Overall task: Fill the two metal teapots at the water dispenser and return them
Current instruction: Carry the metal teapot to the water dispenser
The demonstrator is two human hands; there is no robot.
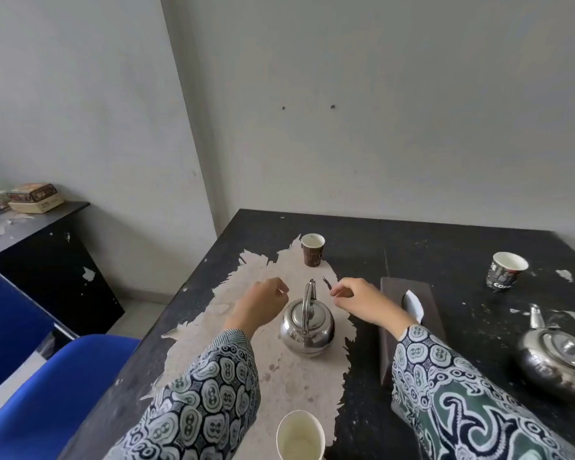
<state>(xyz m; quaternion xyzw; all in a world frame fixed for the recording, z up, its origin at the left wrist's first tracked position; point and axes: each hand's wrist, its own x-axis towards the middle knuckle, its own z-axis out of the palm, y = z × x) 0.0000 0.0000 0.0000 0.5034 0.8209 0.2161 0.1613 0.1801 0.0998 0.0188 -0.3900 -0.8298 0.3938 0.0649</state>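
Note:
A small shiny metal teapot (306,327) stands on the worn pale patch of the black table (412,240), its handle upright. My left hand (261,303) hovers just left of the handle and my right hand (359,300) just right of it. Both hands have loosely curled fingers, hold nothing and do not touch the pot. A second, larger metal teapot (558,353) sits at the right edge of the table, lid on, spout pointing away.
A dark tissue box (409,313) lies right of the small pot. Paper cups stand behind (312,249), far right (507,270) and near me (300,436). Blue chairs (57,393) are at my left, and a black cabinet (44,257) with tins stands by the wall.

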